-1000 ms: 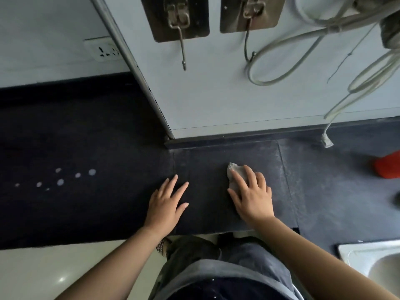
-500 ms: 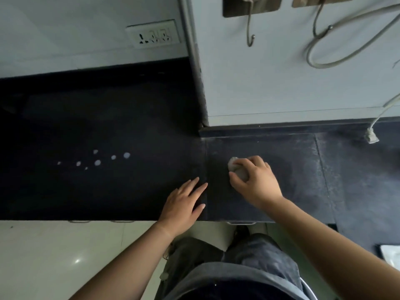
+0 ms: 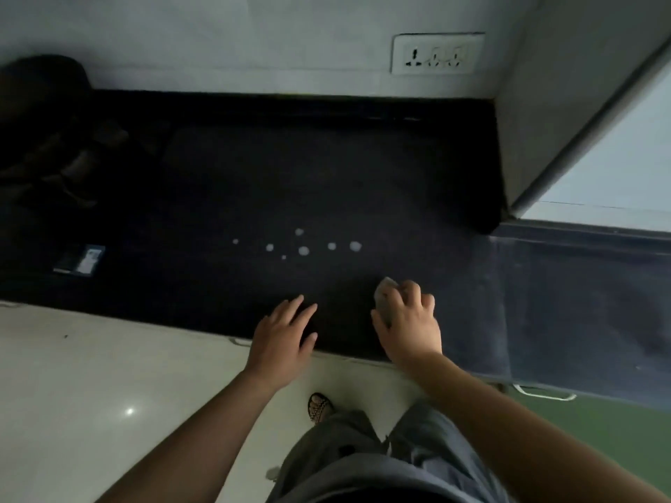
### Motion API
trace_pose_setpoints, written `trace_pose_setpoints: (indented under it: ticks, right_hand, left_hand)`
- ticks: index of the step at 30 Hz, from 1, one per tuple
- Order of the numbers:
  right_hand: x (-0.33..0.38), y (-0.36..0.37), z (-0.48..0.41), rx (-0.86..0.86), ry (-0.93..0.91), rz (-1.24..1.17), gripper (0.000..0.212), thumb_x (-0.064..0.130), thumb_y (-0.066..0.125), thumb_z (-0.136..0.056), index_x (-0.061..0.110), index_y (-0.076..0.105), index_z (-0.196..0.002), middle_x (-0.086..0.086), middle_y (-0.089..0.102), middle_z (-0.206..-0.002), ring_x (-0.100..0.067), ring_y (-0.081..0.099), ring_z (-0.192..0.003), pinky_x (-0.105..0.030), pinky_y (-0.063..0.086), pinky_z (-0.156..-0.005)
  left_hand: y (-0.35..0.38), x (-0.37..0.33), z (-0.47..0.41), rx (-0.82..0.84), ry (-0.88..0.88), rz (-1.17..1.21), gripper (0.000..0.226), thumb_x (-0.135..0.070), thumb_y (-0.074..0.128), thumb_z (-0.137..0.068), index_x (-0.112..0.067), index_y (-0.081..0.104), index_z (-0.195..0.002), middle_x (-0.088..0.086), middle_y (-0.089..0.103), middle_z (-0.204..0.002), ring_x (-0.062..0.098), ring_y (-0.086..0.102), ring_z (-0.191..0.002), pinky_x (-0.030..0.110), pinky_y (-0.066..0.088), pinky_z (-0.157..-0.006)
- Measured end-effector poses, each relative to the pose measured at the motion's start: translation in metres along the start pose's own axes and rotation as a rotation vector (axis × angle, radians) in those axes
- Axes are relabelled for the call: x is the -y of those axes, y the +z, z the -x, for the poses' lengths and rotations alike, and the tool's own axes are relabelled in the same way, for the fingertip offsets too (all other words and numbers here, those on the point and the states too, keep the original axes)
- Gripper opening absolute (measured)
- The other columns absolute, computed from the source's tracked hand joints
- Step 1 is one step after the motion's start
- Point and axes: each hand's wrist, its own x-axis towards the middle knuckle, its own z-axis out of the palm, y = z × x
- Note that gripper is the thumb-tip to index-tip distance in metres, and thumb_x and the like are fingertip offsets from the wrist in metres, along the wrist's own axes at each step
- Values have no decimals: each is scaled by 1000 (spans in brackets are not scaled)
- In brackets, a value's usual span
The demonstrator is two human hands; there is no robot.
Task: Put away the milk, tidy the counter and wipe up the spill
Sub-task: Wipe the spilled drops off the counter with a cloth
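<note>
Several white milk drops (image 3: 303,250) lie in a loose row on the black counter (image 3: 326,176). My right hand (image 3: 408,323) is shut on a small pale grey cloth (image 3: 385,294), pressed to the counter just right of and nearer than the drops. Only the cloth's upper edge shows past my fingers. My left hand (image 3: 283,337) rests flat at the counter's front edge, fingers spread, holding nothing. No milk container is in view.
A dark bulky object (image 3: 43,132) sits at the counter's far left, and a small dark card-like item (image 3: 80,260) lies near the left front edge. A wall socket (image 3: 437,54) is above. A white panel (image 3: 599,121) juts out at the right. Pale floor lies below.
My view and both hands have shifted left along the counter. The right hand with the cloth now sits close to the milk drops, which were far to its left before.
</note>
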Motion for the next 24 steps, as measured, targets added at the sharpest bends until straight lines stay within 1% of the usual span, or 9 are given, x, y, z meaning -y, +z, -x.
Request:
trace_pose_setpoints:
  ticks: [4, 7, 11, 12, 14, 16, 18, 21, 24]
  right_hand:
    - [7, 20, -3, -101, 79, 44, 40, 38, 47, -89, 26, 44, -127, -8, 36, -137, -36, 34, -109, -45, 46, -83]
    - [6, 20, -25, -136, 104, 66, 41, 39, 47, -89, 26, 44, -127, -7, 36, -136, -36, 33, -110, -45, 46, -83]
    - [18, 19, -63, -178, 192, -2, 43, 42, 46, -89, 25, 42, -128, -6, 33, -137, -36, 31, -113, -43, 47, -78]
    - [22, 20, -68, -178, 177, -5, 44, 43, 46, -89, 26, 40, -130, -5, 33, -138, -36, 30, -115, -43, 47, -80]
    - [25, 24, -67, -158, 61, 16, 46, 42, 46, -89, 28, 39, -132, -4, 34, -140, -36, 31, -115, -45, 45, -85]
    - [20, 26, -52, -118, -88, 45, 47, 42, 48, -89, 29, 39, -133, -3, 37, -140, -35, 33, -115, -45, 44, -89]
    - [8, 27, -33, -91, -164, 68, 48, 43, 50, -88, 29, 41, -133, -2, 41, -138, -32, 35, -114, -44, 44, -88]
    - [-9, 20, -29, -107, -146, 52, 47, 44, 53, -87, 26, 46, -130, -3, 44, -135, -32, 36, -111, -45, 45, -86]
    - [-7, 12, -72, -131, -57, 12, 45, 44, 50, -88, 25, 46, -128, -4, 39, -137, -35, 33, -113, -45, 43, -87]
  left_hand:
    - [-1, 36, -4, 20, 7, -26, 53, -41, 39, -94, -32, 24, -144, 1, 13, -157, 23, 10, -144, 49, 22, -112]
    - [-4, 41, -17, 8, 54, -46, 55, -43, 42, -92, -32, 26, -143, 4, 16, -156, 26, 14, -143, 51, 27, -109]
    - [-3, 39, -29, -17, 60, -60, 53, -46, 41, -91, -31, 32, -141, 7, 26, -153, 30, 24, -140, 54, 32, -105]
    - [-2, 39, -29, -30, 64, -67, 53, -47, 38, -91, -31, 34, -140, 8, 29, -152, 31, 27, -138, 55, 34, -104]
    - [0, 41, -27, -47, 65, -74, 53, -47, 34, -90, -31, 32, -140, 7, 29, -152, 30, 27, -139, 55, 35, -104]
    - [4, 42, -22, -43, 47, -55, 52, -45, 36, -91, -34, 28, -142, 3, 22, -155, 26, 19, -142, 53, 29, -108]
    - [6, 41, -19, -45, 24, -27, 53, -45, 35, -92, -35, 25, -143, 1, 17, -156, 24, 14, -143, 53, 25, -110]
    - [6, 36, -19, -37, 3, -2, 53, -48, 28, -91, -36, 23, -143, 0, 16, -157, 24, 12, -144, 54, 22, -110]
    - [6, 33, -20, -26, -26, -17, 53, -45, 34, -92, -37, 22, -143, 0, 14, -157, 23, 8, -144, 53, 21, -111]
